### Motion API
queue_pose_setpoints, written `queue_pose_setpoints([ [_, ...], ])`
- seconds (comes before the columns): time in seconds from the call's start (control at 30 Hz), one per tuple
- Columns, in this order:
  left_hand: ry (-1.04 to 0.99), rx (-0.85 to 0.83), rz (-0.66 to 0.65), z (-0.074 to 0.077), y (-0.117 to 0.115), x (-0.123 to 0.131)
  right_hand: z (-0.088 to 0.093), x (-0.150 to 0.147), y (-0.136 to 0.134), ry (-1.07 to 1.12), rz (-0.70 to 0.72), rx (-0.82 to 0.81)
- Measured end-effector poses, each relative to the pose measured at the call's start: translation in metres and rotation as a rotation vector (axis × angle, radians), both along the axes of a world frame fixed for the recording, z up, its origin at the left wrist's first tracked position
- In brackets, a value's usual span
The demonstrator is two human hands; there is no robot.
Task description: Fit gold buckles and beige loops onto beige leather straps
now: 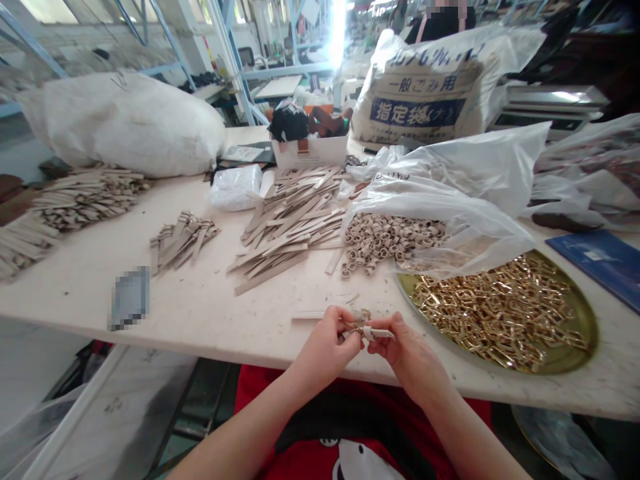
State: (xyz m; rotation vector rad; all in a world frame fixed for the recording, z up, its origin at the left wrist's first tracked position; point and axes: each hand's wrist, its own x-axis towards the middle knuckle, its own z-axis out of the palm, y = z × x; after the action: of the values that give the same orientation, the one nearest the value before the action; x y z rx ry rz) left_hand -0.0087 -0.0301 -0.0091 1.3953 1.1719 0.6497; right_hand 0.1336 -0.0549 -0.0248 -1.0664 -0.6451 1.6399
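Observation:
Close to the table's front edge, a short beige strap [382,333] with a gold buckle [358,329] is held between both hands. My left hand [331,341] pinches the buckle end, and its fingers partly cover the metal. The other end of the strap lies in the closed fingertips of my right hand [409,353]. A small beige loop [367,332] seems to sit around the strap beside the buckle. Just behind my hands, a flat pale strip [307,315] rests on the table. To the right, gold buckles [493,310] fill a round dish [583,350].
Beige loops [387,237] spill from a clear plastic bag [460,180]. Loose strips [295,227] lie mid-table. Buckled straps [183,237] and a pixelated flat object [130,298] are farther left. Large sacks [125,123] and a white box [310,152] stand behind; a blue folder [600,257] lies right.

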Motion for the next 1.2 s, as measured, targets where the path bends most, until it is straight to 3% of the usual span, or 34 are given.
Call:
queue_pose_setpoints([
  [0.3, 0.351, 0.103, -0.1, 0.001, -0.002, -0.006, -0.012, 0.006, -0.008, 0.328, 0.268, -0.264],
  [0.47, 0.351, 0.118, -0.13, 0.007, -0.003, -0.004, -0.022, 0.007, -0.011, 0.41, 0.193, -0.316],
  [0.57, 0.217, 0.034, -0.136, 0.012, -0.008, -0.006, -0.018, 0.004, -0.01, 0.277, 0.1, -0.198],
  [0.7, 0.04, -0.145, -0.13, 0.013, -0.013, -0.008, -0.01, -0.001, -0.008, -0.168, -0.037, 0.039],
  [0.8, 0.055, -0.143, -0.113, 0.007, -0.012, -0.008, -0.008, -0.004, -0.007, -0.451, -0.103, 0.124],
  [1.07, 0.131, -0.136, -0.115, -0.005, -0.009, -0.007, -0.012, 0.002, -0.008, -0.561, -0.049, 0.091],
  [1.2, 0.039, -0.205, -0.125, -0.007, -0.009, -0.008, -0.009, -0.001, -0.007, -0.617, -0.055, 0.11],
])
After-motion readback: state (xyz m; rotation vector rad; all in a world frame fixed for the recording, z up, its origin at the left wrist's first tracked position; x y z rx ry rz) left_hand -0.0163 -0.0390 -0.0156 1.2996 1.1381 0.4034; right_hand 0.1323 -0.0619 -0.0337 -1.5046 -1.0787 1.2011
